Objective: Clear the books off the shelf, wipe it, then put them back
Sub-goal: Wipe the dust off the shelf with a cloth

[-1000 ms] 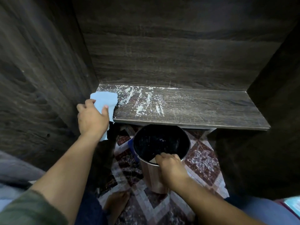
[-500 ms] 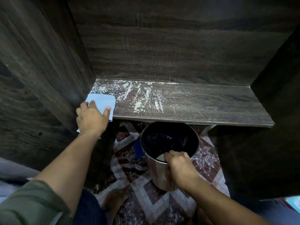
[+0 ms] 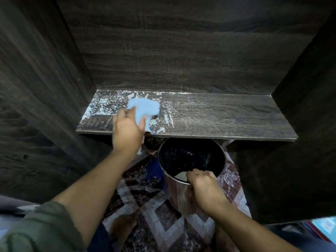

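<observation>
A dark wood shelf [image 3: 227, 117] runs across the alcove, its left half speckled with white dust. My left hand [image 3: 127, 131] grips a light blue cloth [image 3: 143, 108] and presses it on the dusty part of the shelf. Just below the shelf's front edge stands a shiny metal bin [image 3: 190, 160] with a dark inside. My right hand [image 3: 203, 186] clasps its near rim. A blue book corner [image 3: 325, 224] shows at the far right edge.
Dark wood panels wall the alcove at the left, back and right. A patterned red and white rug [image 3: 154, 215] covers the floor under the bin. My knee and a bare foot [image 3: 121, 226] are near the bottom.
My left hand has slid the cloth to the right, from the shelf's left corner onto the dusty patch. My right hand has kept its hold on the bin's rim.
</observation>
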`<state>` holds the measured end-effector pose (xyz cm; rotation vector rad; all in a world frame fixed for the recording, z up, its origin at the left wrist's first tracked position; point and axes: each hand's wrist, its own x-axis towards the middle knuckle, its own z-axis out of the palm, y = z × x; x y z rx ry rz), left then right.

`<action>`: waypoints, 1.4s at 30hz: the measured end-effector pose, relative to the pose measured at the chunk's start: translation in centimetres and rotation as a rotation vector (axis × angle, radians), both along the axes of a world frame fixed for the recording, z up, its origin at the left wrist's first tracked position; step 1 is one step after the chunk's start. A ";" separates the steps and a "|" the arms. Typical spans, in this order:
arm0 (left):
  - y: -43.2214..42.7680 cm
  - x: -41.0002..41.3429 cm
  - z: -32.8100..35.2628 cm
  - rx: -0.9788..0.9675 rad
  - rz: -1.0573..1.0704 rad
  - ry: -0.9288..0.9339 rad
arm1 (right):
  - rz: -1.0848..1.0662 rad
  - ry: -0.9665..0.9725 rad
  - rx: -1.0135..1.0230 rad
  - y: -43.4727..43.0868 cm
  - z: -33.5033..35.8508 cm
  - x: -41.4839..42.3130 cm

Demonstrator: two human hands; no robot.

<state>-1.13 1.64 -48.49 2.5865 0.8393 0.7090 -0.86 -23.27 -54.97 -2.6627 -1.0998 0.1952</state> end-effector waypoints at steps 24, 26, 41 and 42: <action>-4.0 1.1 -3.1 0.108 -0.107 0.148 | 0.058 -0.150 0.106 0.0 -1.2 0.5; -4.6 1.6 -3.3 0.119 -0.204 0.143 | 0.045 -0.129 0.112 -0.1 -1.1 0.5; -4.2 4.2 -0.8 0.187 -0.711 0.000 | 0.042 -0.102 0.064 -1.0 -1.5 1.0; -3.7 5.2 -0.3 0.199 -0.667 -0.009 | 0.041 -0.104 0.063 -1.0 -1.6 1.1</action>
